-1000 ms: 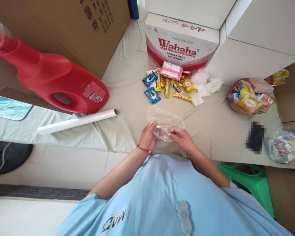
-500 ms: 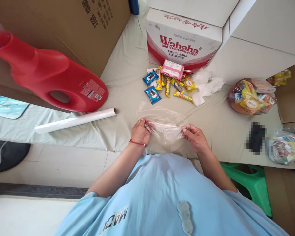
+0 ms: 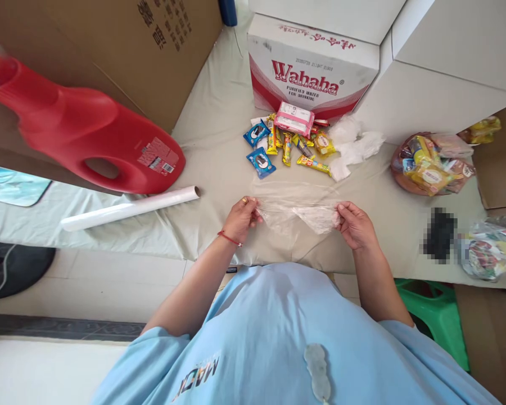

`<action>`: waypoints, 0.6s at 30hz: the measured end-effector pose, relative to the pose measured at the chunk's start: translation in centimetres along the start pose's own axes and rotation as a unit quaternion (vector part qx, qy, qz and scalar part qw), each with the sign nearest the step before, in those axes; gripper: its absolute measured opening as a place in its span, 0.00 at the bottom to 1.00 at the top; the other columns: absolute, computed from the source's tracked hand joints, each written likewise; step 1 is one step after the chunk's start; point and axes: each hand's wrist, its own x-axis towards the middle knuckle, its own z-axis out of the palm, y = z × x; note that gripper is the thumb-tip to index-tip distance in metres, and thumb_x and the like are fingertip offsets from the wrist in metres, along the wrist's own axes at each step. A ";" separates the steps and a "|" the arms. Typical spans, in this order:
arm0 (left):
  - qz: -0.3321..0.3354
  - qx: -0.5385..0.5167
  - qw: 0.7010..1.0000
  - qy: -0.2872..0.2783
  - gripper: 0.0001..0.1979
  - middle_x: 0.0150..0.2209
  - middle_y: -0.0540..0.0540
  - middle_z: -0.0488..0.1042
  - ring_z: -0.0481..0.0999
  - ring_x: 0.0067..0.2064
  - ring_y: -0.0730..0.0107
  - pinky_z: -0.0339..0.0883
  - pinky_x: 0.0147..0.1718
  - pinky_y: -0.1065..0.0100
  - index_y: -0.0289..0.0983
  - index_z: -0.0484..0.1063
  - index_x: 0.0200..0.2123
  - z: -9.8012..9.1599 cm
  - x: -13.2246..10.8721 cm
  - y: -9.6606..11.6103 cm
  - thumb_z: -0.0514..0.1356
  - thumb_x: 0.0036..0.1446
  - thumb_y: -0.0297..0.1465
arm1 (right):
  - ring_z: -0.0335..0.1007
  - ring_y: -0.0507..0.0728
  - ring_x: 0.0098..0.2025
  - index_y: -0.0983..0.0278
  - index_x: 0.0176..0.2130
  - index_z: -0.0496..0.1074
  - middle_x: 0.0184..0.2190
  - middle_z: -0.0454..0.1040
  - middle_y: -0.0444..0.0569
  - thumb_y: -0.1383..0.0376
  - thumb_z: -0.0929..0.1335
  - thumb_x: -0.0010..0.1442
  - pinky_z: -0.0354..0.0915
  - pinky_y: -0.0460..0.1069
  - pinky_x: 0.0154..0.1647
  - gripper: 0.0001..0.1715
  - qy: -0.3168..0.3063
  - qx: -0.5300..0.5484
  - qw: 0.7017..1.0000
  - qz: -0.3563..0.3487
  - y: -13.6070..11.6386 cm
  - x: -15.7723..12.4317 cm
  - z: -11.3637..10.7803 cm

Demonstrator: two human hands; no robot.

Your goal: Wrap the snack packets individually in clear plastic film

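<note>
A thin clear plastic bag (image 3: 295,212) is stretched sideways between my two hands, just above the cloth-covered table. My left hand (image 3: 243,218), with a red string on its wrist, pinches the bag's left end. At the right end, my right hand (image 3: 351,222) grips a bunched part of it between thumb and fingers. The film is see-through, so its far edge is hard to make out. Beyond it lies a heap of small wrapped snacks (image 3: 287,147), with two blue packets (image 3: 261,162) at its left and a pink-and-white pack (image 3: 295,118) on top.
A white roll (image 3: 130,208) lies to the left, beside a big red jug (image 3: 122,132). Crumpled white plastic (image 3: 358,149) rests right of the snacks. Behind stands a Wahaba-style printed water carton (image 3: 312,67). Far right are a snack-filled bowl (image 3: 398,174) and a green stool (image 3: 442,320).
My hands have moved apart, the right one farther right and slightly up, the left a little upward. The plastic bag between them is now pulled wider.
</note>
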 end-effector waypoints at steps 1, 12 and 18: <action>-0.006 -0.019 1.000 -0.006 0.21 0.27 0.52 0.74 0.78 0.27 0.72 0.63 0.22 0.75 0.40 0.67 0.38 0.3 -0.1 0.1 0.70 0.54 0.46 | 0.66 0.48 0.23 0.60 0.34 0.77 0.23 0.72 0.39 0.50 0.83 0.47 0.68 0.45 0.26 0.23 -0.009 0.001 1.000 0.002 0.2 -0.1 0.3; 0.088 -0.045 0.992 0.081 0.14 0.33 0.52 0.72 0.69 0.34 0.75 0.64 0.30 0.75 0.40 0.69 0.33 4.1 0.4 -2.3 0.71 0.49 0.36 | 0.64 0.49 0.25 0.60 0.33 0.75 0.26 0.72 0.40 0.55 0.84 0.44 0.68 0.44 0.25 0.23 -0.060 0.121 0.989 0.066 1.9 -2.5 3.6; 0.118 -0.103 0.983 0.091 0.14 0.30 0.56 0.70 0.71 0.28 0.73 0.67 0.28 0.72 0.44 0.60 0.38 5.3 0.1 -1.8 0.64 0.62 0.39 | 0.68 0.52 0.29 0.58 0.37 0.74 0.34 0.77 0.44 0.54 0.81 0.50 0.67 0.47 0.27 0.20 -0.025 0.085 0.995 0.034 2.2 -2.4 2.6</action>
